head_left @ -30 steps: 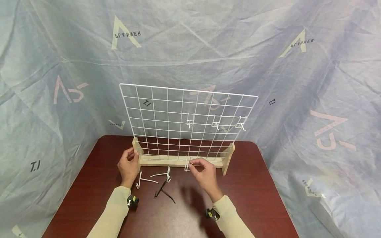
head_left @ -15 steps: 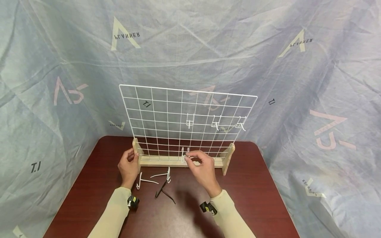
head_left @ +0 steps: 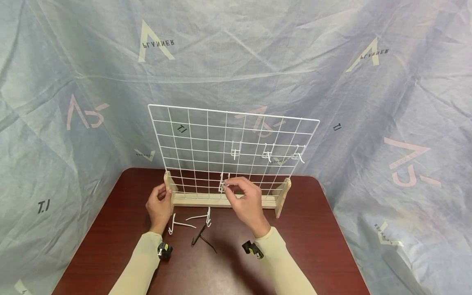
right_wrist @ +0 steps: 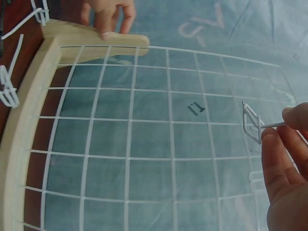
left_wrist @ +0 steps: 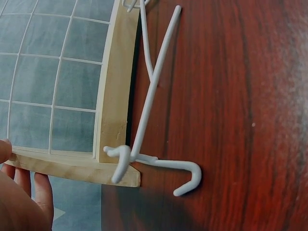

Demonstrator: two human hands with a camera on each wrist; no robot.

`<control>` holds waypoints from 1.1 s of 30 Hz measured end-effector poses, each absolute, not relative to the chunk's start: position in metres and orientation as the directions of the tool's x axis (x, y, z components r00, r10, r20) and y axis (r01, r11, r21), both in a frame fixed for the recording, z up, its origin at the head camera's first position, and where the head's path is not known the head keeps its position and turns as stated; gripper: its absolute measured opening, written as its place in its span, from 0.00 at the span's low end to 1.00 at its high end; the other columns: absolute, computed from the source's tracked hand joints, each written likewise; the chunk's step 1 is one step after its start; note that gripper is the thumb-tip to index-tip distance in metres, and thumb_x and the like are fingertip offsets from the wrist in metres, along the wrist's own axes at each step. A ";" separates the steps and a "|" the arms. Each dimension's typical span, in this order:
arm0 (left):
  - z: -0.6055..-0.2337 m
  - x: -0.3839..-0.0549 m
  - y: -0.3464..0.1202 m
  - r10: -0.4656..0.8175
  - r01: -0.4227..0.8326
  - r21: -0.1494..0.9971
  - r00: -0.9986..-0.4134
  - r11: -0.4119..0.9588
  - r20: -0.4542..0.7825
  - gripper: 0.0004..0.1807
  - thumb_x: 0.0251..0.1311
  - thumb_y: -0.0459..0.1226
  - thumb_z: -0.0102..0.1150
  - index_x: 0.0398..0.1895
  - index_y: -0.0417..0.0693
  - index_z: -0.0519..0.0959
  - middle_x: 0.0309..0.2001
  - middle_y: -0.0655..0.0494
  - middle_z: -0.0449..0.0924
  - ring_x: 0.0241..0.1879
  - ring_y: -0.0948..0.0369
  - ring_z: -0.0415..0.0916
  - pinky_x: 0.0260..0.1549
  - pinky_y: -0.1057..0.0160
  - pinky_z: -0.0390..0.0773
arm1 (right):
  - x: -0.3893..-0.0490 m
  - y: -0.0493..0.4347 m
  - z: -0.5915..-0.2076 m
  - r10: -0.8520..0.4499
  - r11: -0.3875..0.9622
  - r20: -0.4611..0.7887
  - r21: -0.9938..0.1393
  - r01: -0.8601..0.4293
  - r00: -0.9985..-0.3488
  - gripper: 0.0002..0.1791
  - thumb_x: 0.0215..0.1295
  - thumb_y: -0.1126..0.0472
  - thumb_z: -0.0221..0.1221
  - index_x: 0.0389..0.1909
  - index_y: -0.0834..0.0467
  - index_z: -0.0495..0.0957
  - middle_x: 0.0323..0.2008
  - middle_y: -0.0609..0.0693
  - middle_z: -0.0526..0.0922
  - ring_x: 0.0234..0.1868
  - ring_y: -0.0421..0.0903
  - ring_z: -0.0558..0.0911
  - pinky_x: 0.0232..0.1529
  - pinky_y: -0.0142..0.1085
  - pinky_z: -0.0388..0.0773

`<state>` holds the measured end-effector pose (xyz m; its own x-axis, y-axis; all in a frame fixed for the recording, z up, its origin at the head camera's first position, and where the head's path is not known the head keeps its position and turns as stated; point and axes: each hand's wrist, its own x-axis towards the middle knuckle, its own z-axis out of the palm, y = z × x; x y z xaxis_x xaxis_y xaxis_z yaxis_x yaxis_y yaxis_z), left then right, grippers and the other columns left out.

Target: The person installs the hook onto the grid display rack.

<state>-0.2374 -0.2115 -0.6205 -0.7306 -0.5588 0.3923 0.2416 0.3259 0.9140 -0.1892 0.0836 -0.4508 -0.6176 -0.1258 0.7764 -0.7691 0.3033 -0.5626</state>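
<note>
A white wire grid panel (head_left: 226,111) stands upright in a wooden stand (head_left: 200,202). My left hand (head_left: 158,207) holds the stand's left side piece (left_wrist: 72,169), thumb on one side and fingers on the other in the left wrist view. My right hand (head_left: 246,203) pinches a white wire hook (right_wrist: 251,122) by its prong between thumb and fingers, its back part facing the lower middle of the grid. Whether that hook touches the wires cannot be told. Several white hooks, such as the middle one (head_left: 267,155), hang along one row at the grid's right half.
Two white hooks, one at left (head_left: 184,223) and one near the stand (head_left: 208,216), lie on the dark red table (head_left: 313,246). Close to them lies a black hook (head_left: 201,236). Grey printed cloth (head_left: 236,61) surrounds the table behind and at the sides.
My right hand has moved up and slightly left with the white hook, from in front of the stand's base to the grid's lower rows. My left hand stays on the stand.
</note>
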 end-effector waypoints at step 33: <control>-0.624 -0.240 -0.211 -0.573 0.227 0.920 -0.727 0.320 0.378 0.16 0.65 0.30 0.70 0.55 0.41 0.85 0.50 0.39 0.89 0.42 0.75 0.80 0.40 0.86 0.77 | -0.224 0.038 -0.368 -0.191 0.309 0.897 -0.330 -0.892 -0.399 0.04 0.64 0.71 0.70 0.37 0.61 0.88 0.36 0.54 0.92 0.35 0.46 0.90 0.40 0.33 0.89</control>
<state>-0.2398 -0.2111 -0.6238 -0.7267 -0.5734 0.3785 0.2266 0.3200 0.9199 -0.2237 0.0380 -0.3682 -0.3987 -0.1911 0.8969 -0.8917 0.3093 -0.3305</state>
